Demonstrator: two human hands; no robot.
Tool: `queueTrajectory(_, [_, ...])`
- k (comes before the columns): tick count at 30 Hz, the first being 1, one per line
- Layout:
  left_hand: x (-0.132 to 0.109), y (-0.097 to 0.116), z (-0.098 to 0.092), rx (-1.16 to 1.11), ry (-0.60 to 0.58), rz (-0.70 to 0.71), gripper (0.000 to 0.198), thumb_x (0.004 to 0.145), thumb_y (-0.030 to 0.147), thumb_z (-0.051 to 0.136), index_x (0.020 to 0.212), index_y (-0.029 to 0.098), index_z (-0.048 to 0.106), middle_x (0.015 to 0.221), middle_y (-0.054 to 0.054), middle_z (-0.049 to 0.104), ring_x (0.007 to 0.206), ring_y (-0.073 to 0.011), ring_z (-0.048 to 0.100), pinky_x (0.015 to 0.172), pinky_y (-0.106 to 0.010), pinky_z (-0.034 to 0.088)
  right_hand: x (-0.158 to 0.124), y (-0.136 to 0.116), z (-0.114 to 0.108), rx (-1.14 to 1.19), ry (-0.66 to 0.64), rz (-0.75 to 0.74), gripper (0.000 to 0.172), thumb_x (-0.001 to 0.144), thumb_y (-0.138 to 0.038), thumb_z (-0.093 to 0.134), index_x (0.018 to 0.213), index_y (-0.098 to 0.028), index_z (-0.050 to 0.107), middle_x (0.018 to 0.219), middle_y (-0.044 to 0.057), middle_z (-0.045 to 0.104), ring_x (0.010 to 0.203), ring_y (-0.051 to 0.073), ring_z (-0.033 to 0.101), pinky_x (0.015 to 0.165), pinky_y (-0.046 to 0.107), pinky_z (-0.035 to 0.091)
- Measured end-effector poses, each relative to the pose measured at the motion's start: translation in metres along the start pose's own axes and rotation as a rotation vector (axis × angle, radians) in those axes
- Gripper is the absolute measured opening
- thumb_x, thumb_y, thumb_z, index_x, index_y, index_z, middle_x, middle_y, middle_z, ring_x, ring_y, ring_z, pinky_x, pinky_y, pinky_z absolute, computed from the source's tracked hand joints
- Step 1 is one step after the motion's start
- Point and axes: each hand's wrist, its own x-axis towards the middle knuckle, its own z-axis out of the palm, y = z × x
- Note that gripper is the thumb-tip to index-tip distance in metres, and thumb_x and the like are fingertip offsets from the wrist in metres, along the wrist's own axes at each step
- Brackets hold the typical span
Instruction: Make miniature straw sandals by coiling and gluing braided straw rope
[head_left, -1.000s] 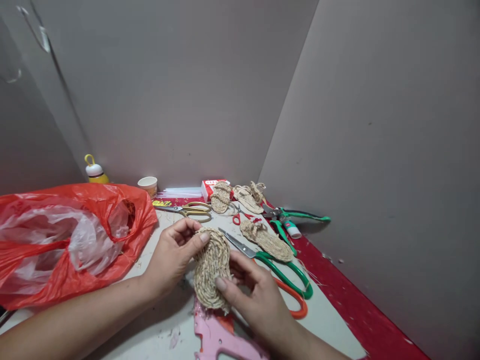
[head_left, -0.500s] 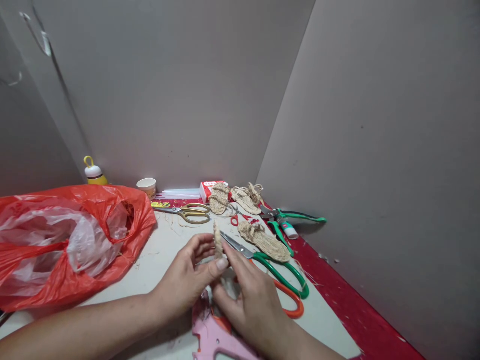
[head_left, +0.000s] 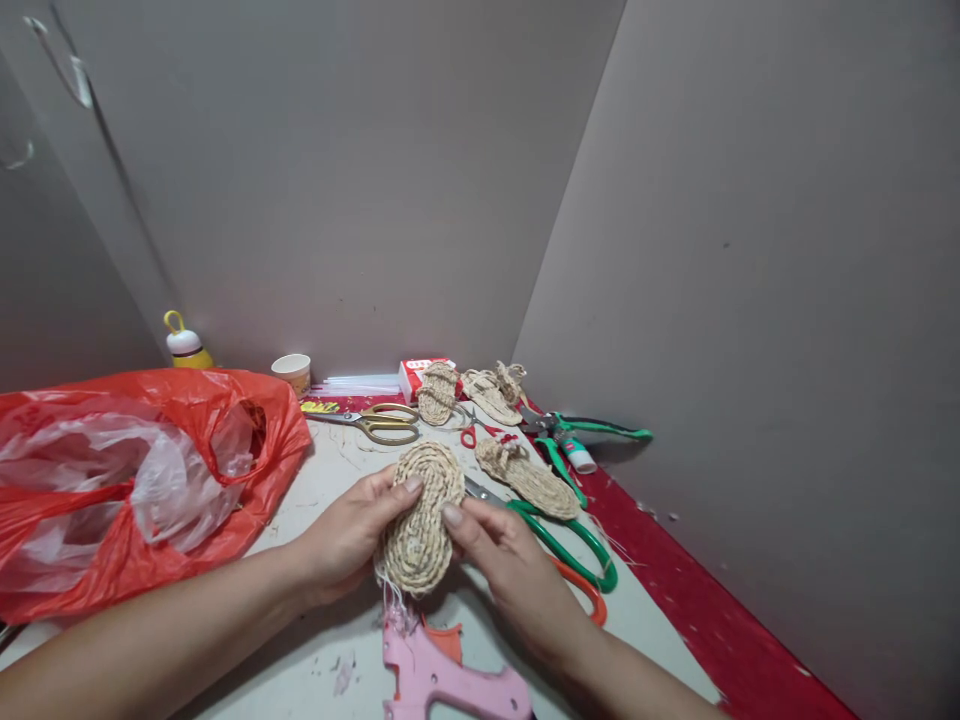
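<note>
A small woven straw sandal sole [head_left: 424, 545], coiled from braided cord, is held up facing me above the table. My left hand [head_left: 352, 535] grips its left edge, thumb on the face and fingers behind. On the right edge, my right hand [head_left: 510, 560] pinches it with the thumb in front. Below the sole lies a pink glue gun [head_left: 442, 680] with an orange trigger; whitish strands hang about its nozzle. Green-handled scissors [head_left: 577, 545] and an orange handle [head_left: 589, 592] lie beside and behind my right hand. A finished-looking straw sandal [head_left: 529, 482] rests just beyond.
Along the back are gold-handled scissors [head_left: 388, 424], more straw sandals [head_left: 437, 393], small red scissors [head_left: 469, 436], a paper cup [head_left: 292, 373] and a red box [head_left: 412, 378]. A red plastic bag [head_left: 270, 480] fills the left. Green-handled pruners [head_left: 600, 430] lie near the right wall.
The sole was edge-on between my hands; now its broad face is turned towards me. My hands have moved slightly apart to its two edges, uncovering the glue gun's orange trigger.
</note>
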Motion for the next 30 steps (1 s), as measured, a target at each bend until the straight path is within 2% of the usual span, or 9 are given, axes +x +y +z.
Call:
queueTrajectory(3, [-0.001, -0.002, -0.002, 0.052, -0.038, 0.002, 0.021, 0.085, 0.032, 0.063, 0.096, 0.014, 0.062, 0.079, -0.003, 0.064, 0.068, -0.0100, 0.059, 0.066, -0.021, 0.048, -0.004, 0.000, 0.005, 0.040, -0.014, 0.014, 0.038, 0.085, -0.049, 0.057, 0.064, -0.017, 0.055, 0.060, -0.004, 0.044, 0.058, 0.012, 0.040, 0.056, 0.024, 0.036])
queueTrajectory(10, [-0.006, -0.006, -0.002, 0.231, -0.099, 0.060, 0.026, 0.083, 0.037, 0.065, 0.097, 0.016, 0.057, 0.077, -0.001, 0.060, 0.064, -0.0092, 0.054, 0.060, -0.020, 0.043, -0.008, 0.009, 0.008, 0.269, 0.058, 0.078, 0.031, 0.083, -0.045, 0.064, 0.071, -0.017, 0.063, 0.063, -0.001, 0.055, 0.059, 0.012, 0.047, 0.057, 0.025, 0.040])
queueTrajectory(16, [-0.007, -0.008, 0.000, 0.248, -0.119, 0.074, 0.028, 0.081, 0.033, 0.068, 0.100, 0.015, 0.058, 0.081, -0.001, 0.059, 0.068, -0.0093, 0.054, 0.064, -0.020, 0.044, -0.010, 0.012, 0.010, 0.248, 0.120, 0.033, 0.031, 0.082, -0.042, 0.066, 0.064, -0.017, 0.061, 0.057, -0.003, 0.051, 0.055, 0.011, 0.044, 0.055, 0.024, 0.040])
queueTrajectory(20, [-0.010, -0.005, 0.002, 0.231, -0.126, 0.052, 0.028, 0.080, 0.029, 0.069, 0.101, 0.015, 0.057, 0.084, -0.003, 0.060, 0.070, -0.0112, 0.058, 0.065, -0.022, 0.046, -0.007, 0.009, 0.007, 0.320, 0.046, 0.073, 0.028, 0.080, -0.042, 0.068, 0.070, -0.016, 0.063, 0.059, -0.002, 0.054, 0.054, 0.011, 0.046, 0.053, 0.023, 0.039])
queueTrajectory(24, [-0.012, -0.004, 0.002, 0.230, -0.164, 0.074, 0.040, 0.083, 0.026, 0.066, 0.120, 0.020, 0.052, 0.094, -0.004, 0.062, 0.079, -0.0134, 0.060, 0.074, -0.026, 0.048, -0.005, 0.006, 0.005, 0.467, -0.013, 0.047, 0.031, 0.082, -0.048, 0.063, 0.077, -0.018, 0.061, 0.062, -0.003, 0.051, 0.052, 0.011, 0.043, 0.049, 0.023, 0.038])
queueTrajectory(27, [-0.012, -0.007, 0.002, 0.257, -0.164, 0.105, 0.059, 0.084, 0.023, 0.065, 0.138, 0.025, 0.040, 0.103, -0.003, 0.061, 0.088, -0.0124, 0.058, 0.078, -0.023, 0.046, -0.007, 0.003, 0.007, 0.358, 0.042, 0.020, 0.035, 0.082, -0.049, 0.063, 0.070, -0.017, 0.059, 0.060, -0.003, 0.050, 0.052, 0.011, 0.042, 0.050, 0.023, 0.038])
queueTrajectory(30, [-0.011, -0.012, 0.001, 0.287, -0.161, 0.101, 0.067, 0.085, 0.024, 0.064, 0.144, 0.026, 0.032, 0.107, -0.003, 0.060, 0.094, -0.0130, 0.056, 0.081, -0.022, 0.044, -0.011, 0.003, 0.010, 0.208, 0.118, 0.016, 0.036, 0.084, -0.048, 0.061, 0.067, -0.016, 0.059, 0.059, -0.002, 0.053, 0.054, 0.011, 0.044, 0.052, 0.023, 0.040])
